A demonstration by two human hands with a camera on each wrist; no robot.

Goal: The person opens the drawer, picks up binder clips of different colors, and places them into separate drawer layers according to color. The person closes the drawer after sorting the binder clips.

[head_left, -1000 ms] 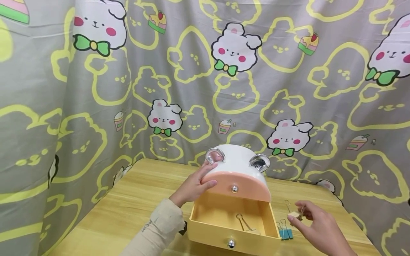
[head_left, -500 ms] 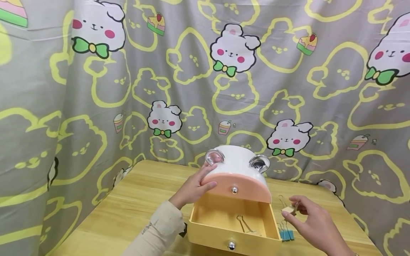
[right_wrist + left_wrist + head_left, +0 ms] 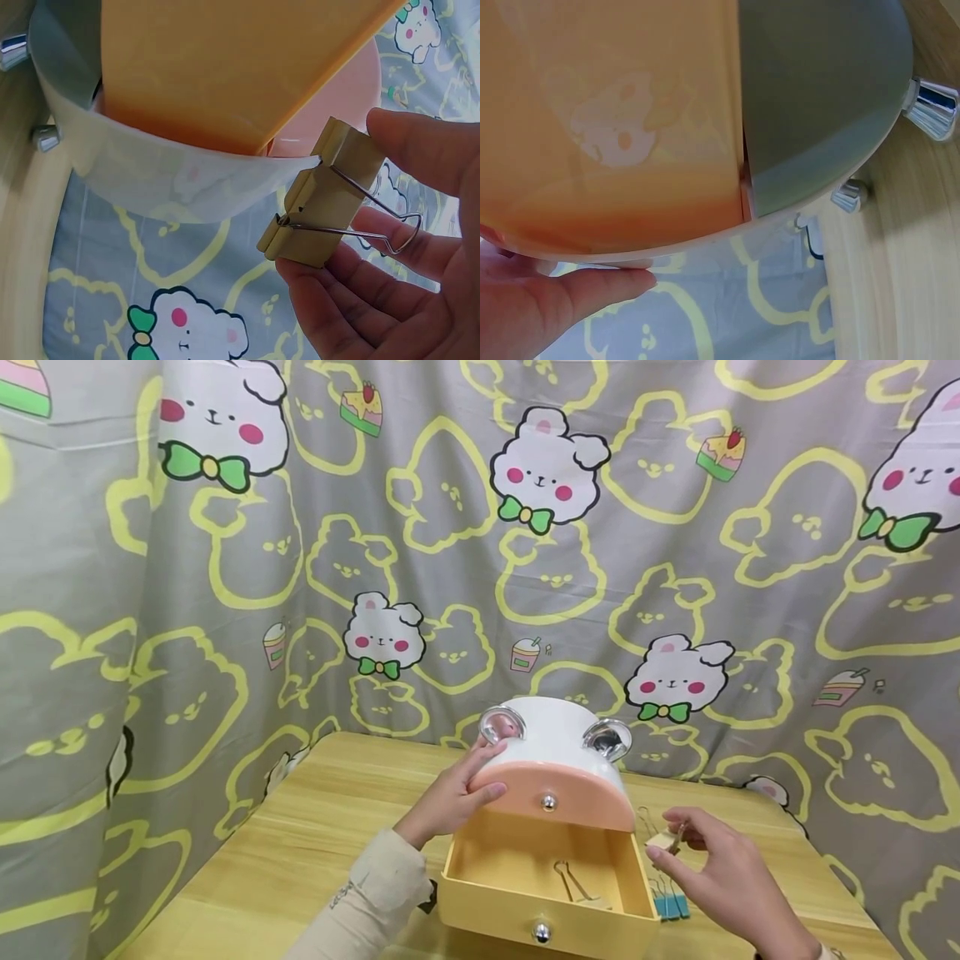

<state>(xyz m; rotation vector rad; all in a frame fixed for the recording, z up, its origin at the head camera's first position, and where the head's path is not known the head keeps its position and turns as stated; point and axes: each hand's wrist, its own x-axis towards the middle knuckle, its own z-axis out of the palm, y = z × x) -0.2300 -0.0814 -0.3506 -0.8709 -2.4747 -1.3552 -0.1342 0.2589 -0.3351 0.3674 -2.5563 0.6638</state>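
In the head view my left hand (image 3: 450,797) rests against the upper left of a small white drawer box (image 3: 551,718), thumb on its pink front and fingers on the white side. Below, the box's yellow drawer (image 3: 480,893) stands pulled out, with a binder clip (image 3: 577,889) lying inside. My right hand (image 3: 723,872) pinches a pale yellow binder clip (image 3: 322,202) by its ends between thumb and fingertips, just right of the drawer. The clip's wire handles (image 3: 367,206) show plainly in the right wrist view.
Blue binder clips (image 3: 670,906) lie on the wooden table (image 3: 300,827), beside the drawer's right wall and beyond it. Two shiny silver ears (image 3: 607,741) stick out from the box. A patterned curtain (image 3: 442,527) hangs behind and on the left of the table.
My right hand has moved left with the pinched binder clip, closer to the drawer's right wall. The left hand stays on the box.
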